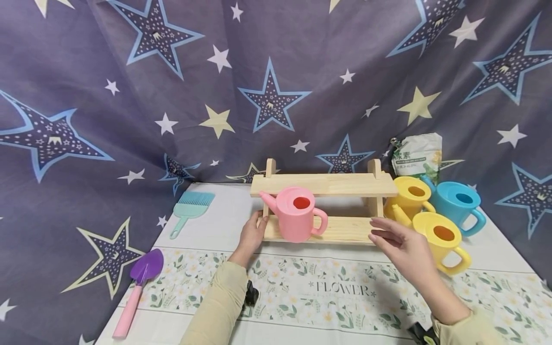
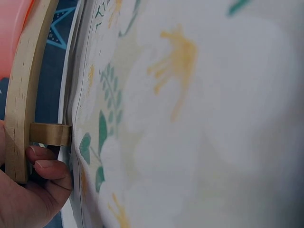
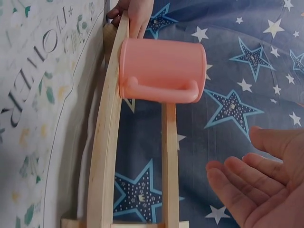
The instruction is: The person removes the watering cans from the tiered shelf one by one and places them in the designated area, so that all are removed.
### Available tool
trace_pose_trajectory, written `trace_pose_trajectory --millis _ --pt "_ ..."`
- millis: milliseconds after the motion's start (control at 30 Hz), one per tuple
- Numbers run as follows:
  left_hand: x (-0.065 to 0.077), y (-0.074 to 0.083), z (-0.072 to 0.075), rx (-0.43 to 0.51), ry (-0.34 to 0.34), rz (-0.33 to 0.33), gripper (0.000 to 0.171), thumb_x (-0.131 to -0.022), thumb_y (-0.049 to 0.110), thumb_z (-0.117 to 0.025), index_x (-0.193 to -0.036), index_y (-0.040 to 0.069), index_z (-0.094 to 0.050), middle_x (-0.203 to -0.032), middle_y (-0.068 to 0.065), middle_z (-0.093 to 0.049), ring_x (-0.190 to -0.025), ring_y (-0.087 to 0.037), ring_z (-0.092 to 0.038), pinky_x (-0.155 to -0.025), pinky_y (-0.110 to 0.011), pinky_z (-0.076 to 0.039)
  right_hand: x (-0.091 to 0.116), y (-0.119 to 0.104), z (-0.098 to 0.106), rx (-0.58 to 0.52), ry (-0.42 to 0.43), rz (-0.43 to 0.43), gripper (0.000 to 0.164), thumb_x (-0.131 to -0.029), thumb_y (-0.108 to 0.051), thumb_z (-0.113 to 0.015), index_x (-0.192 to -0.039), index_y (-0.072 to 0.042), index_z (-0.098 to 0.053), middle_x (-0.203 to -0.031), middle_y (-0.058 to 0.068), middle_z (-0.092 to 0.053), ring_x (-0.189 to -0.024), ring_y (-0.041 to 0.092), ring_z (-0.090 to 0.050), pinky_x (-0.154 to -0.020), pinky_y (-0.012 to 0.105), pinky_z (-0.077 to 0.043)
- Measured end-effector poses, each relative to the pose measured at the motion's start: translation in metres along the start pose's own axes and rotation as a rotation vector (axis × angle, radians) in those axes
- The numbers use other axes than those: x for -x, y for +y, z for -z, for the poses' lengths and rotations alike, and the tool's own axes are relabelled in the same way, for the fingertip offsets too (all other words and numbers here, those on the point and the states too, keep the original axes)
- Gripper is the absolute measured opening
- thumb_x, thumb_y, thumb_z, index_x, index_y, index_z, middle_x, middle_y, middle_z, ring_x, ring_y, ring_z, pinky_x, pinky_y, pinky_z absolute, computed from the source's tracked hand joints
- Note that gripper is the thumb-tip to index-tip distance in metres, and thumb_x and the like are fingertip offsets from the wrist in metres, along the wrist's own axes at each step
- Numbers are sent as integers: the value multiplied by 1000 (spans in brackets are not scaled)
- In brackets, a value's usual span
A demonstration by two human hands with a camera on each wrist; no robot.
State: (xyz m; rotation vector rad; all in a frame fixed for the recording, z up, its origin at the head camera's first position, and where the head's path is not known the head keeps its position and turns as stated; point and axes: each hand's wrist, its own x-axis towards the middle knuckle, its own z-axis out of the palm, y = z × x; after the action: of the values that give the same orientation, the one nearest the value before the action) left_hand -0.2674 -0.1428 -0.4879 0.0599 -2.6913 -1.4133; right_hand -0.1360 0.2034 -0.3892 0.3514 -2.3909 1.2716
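Note:
A two-tier wooden shelf [image 1: 340,230] stands at the back of the table, with a pink watering can [image 1: 290,223] upright on the left part of its lower board. My left hand [image 1: 251,235] grips the left end of that board; in the left wrist view its fingers [image 2: 53,172] curl beneath the wood. By the board's right end, my right hand [image 1: 405,247] is held with fingers extended and nothing in it. The right wrist view shows this hand apart from the shelf, with the can's handle [image 3: 161,92] facing the camera.
Right of the shelf stand two yellow watering cans [image 1: 431,223] [image 1: 401,184] and a blue one [image 1: 448,191]. Behind them is a white printed bag [image 1: 416,155]. A teal brush [image 1: 189,211] and a purple-bladed trowel [image 1: 146,266] lie on the left. A starry curtain [image 1: 302,72] hangs behind.

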Motion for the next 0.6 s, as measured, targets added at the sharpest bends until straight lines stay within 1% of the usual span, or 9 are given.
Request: trace_pose_trajectory --millis 67,200,433,600 --pt "-1 0 0 0 1 -1 38 -104 28 -47 -135 8 -52 -141 -18 -51 -134 -38 -42 -111 -55 -30 -2 -2 -4 -18 -8 11 34 -88 -7 -73 -120 -1 -66 -115 14 -69 -95 16 -70 -74 13 -54" --pt "-1 0 0 -4 5 -7 38 -104 28 -48 -135 8 -52 -141 -19 -51 -134 -38 -41 -111 -55 -30 -6 -3 -11 -54 -31 7 32 -88 -7 -72 -119 0 -66 -115 14 -69 -95 24 -70 -75 16 -55" --pt "0 -1 0 -5 -3 -8 37 -104 27 -47 -135 7 -51 -142 -19 -50 -134 -39 -41 -110 -57 -31 -16 -2 -26 -79 -100 -32 33 -89 -13 -72 -119 -2 -66 -113 15 -69 -94 24 -70 -74 21 -57" --pt "1 -1 1 -2 0 -17 37 -104 27 -48 -134 6 -52 -141 -20 -50 -134 -39 -41 -111 -57 -30 -23 1 -38 -106 -145 -67 33 -89 -13 -73 -120 -2 -66 -114 17 -69 -96 27 -70 -76 28 -58"
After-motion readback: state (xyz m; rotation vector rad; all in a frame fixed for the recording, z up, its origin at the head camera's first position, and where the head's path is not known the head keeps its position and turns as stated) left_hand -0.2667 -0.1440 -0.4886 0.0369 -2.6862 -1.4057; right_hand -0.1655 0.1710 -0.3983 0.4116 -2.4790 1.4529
